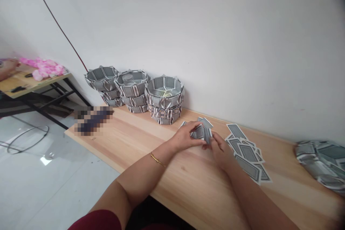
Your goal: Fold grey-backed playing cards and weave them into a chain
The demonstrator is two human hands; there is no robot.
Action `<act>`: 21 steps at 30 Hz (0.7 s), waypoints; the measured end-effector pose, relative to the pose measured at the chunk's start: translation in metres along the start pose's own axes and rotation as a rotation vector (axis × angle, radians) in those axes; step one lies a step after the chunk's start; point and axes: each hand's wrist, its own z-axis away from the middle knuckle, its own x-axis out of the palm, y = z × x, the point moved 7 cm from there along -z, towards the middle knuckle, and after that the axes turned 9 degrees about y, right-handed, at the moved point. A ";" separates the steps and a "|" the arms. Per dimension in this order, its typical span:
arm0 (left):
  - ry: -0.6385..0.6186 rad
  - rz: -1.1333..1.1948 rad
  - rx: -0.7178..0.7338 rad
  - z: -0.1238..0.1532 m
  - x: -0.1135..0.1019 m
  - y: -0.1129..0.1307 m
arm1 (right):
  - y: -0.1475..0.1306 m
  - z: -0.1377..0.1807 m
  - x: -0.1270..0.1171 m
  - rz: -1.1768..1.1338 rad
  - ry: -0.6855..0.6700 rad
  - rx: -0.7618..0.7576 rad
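My left hand [183,137] is closed around a folded grey card [198,133] with a patterned, pale edge, its thumb and fingers curved about the left side. At the right end, the fingers of my right hand [221,152] pinch the same folded piece; whether it is one card or more I cannot tell. Behind it, more grey cards [205,121] with white borders lie on the table, partly covered by my hands. A loose, overlapping spread of such cards [249,152] rests just right of my right hand.
Along the wall stand three stacks of bowls made from folded cards: a left stack [107,83], a middle stack [135,89] and a right stack [165,99]. Another card-made piece [320,163] sits at the wooden table's right end. Pink material [44,69] and a person's hand [9,67] appear at another table.
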 end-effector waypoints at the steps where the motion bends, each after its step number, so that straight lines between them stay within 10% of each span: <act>1: 0.024 0.077 -0.045 -0.001 -0.002 -0.003 | 0.000 0.000 -0.001 0.033 0.023 0.008; 7: 0.224 0.624 -0.377 -0.002 -0.011 -0.021 | -0.008 0.000 -0.009 0.068 0.133 0.023; 12: 0.158 0.749 -0.603 0.006 0.004 -0.026 | -0.007 0.000 -0.014 0.064 0.174 0.034; 21: 0.066 0.167 -0.163 0.001 0.007 -0.015 | -0.010 0.002 -0.003 0.024 0.070 -0.003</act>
